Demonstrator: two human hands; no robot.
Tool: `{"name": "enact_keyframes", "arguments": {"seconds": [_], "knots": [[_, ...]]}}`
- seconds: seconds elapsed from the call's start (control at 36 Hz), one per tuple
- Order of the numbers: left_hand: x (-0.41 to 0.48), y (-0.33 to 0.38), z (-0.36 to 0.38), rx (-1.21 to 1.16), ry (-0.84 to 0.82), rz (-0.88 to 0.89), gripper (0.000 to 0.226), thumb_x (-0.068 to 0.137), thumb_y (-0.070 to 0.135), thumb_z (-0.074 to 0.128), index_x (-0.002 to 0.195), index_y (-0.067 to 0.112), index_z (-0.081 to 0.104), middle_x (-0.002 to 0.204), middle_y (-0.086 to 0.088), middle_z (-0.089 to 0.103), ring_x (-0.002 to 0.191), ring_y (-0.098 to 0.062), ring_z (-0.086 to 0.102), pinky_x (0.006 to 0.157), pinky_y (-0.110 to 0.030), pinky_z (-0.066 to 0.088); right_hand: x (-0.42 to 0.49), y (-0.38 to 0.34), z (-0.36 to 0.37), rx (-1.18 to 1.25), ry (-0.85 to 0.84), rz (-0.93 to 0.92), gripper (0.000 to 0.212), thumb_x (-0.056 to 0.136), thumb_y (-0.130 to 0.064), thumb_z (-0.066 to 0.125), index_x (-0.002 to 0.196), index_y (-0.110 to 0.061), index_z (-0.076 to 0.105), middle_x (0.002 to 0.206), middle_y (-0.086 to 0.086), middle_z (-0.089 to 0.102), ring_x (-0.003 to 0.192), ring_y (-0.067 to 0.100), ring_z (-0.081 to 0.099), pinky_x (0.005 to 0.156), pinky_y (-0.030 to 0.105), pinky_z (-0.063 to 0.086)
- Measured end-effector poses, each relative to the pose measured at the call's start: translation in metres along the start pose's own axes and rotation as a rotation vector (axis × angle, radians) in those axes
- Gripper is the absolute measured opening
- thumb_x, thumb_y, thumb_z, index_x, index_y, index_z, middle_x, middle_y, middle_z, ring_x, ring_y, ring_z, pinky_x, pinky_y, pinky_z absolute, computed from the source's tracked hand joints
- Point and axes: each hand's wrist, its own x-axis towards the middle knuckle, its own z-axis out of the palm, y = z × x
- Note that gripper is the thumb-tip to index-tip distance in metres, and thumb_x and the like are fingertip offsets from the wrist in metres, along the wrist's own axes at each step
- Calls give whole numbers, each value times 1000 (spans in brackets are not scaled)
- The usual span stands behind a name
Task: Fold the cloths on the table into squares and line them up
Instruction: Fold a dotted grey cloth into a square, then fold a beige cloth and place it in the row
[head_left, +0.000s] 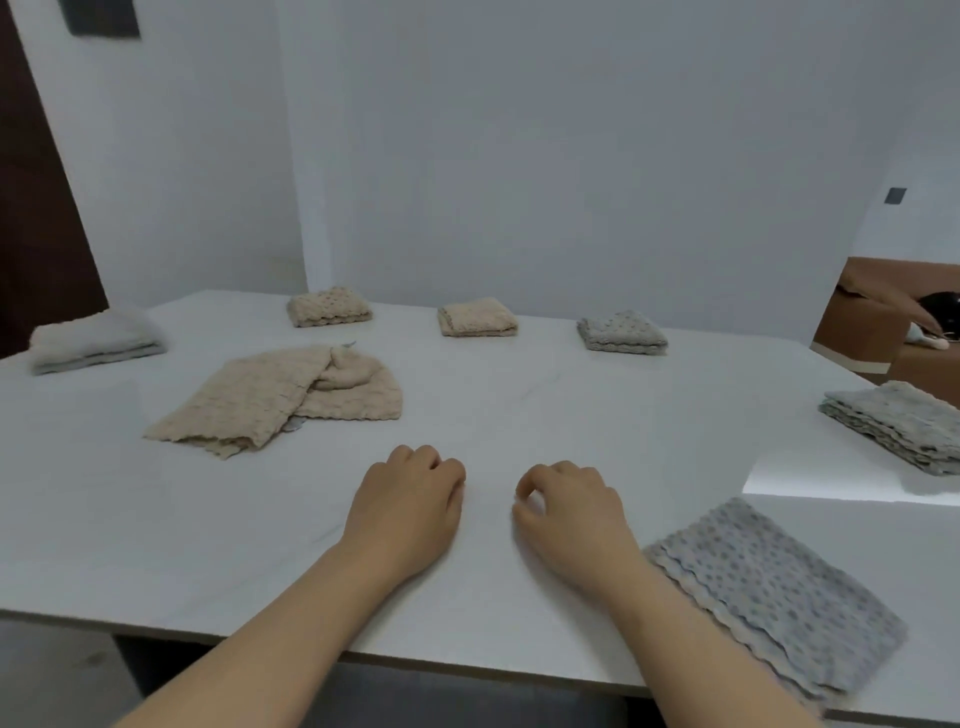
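Observation:
An unfolded, rumpled beige cloth (275, 397) lies left of centre on the white table (545, 415). Along the far edge sit three folded squares: a beige one (329, 306), another beige one (477, 317) and a grey one (621, 332). A pale folded cloth (96, 340) rests at the far left. A grey folded cloth (898, 423) lies at the right edge, and a grey dotted cloth (774, 592) lies flat near the front right. My left hand (410, 506) and my right hand (569, 514) rest on the table with loosely curled fingers, holding nothing.
The table's front edge (208, 631) runs just below my forearms. A white wall stands behind the table. A brown sofa (883, 317) with a dark object on it shows at the far right.

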Motion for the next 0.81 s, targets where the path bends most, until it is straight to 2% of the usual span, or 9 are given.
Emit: {"name": "enact_keyframes", "arguments": {"seconds": [0.11,0.25,0.36,0.42,0.53,0.58,0.67,0.72,0.81], "knots": [[5,-34,-2,101,25,-33,32,76,33,34,61,26,62,56,9,53,50,-14,52,38,-23,39,20,-21,16,14,15,-26,26,93,-25,39,115,-24,54,120,-6,51,112,17,41,80,26,27],[14,-73,-1,110,102,-22,32,73,30,36,59,22,63,60,7,57,56,-18,56,45,-26,44,45,-44,35,22,47,-34,28,94,-25,36,117,-26,52,122,-8,49,114,16,40,88,27,29],[26,-103,-2,154,147,-44,30,69,25,38,66,20,67,73,3,63,72,-22,62,62,-33,49,66,-59,46,-4,60,-53,27,94,-24,35,115,-25,52,120,-7,49,113,17,41,86,28,28],[32,-118,0,173,161,-93,31,67,24,38,69,20,68,78,1,64,80,-21,59,66,-34,48,77,-66,51,-13,62,-68,27,94,-23,34,115,-24,52,119,-7,49,112,17,41,82,28,26],[44,-142,4,193,209,-220,36,66,25,36,77,18,69,84,-2,65,88,-21,52,71,-36,49,97,-79,60,-32,67,-95,27,96,-24,32,115,-24,51,118,-6,50,110,17,41,85,29,28],[50,-148,6,193,209,-272,36,66,25,35,77,18,69,82,-2,65,85,-23,56,69,-37,50,107,-85,65,-54,79,-108,27,95,-24,32,117,-24,49,117,-5,51,109,18,42,82,30,27],[60,-156,9,181,194,-334,19,66,18,56,78,16,70,81,-3,65,78,-28,64,67,-41,51,124,-94,72,-51,89,-140,33,93,-25,35,125,-26,44,122,-5,49,112,20,42,87,32,31],[66,-164,15,144,163,-363,18,64,11,70,82,15,70,86,-5,66,82,-30,64,70,-43,49,135,-99,76,-21,91,-175,38,92,-26,37,130,-29,41,129,-7,46,116,20,41,93,32,31],[74,-174,21,100,145,-401,19,77,14,64,95,16,68,99,-4,63,95,-29,60,79,-42,44,151,-106,82,-6,54,-229,40,92,-28,38,132,-34,40,134,-13,44,119,18,39,95,32,29]]}}
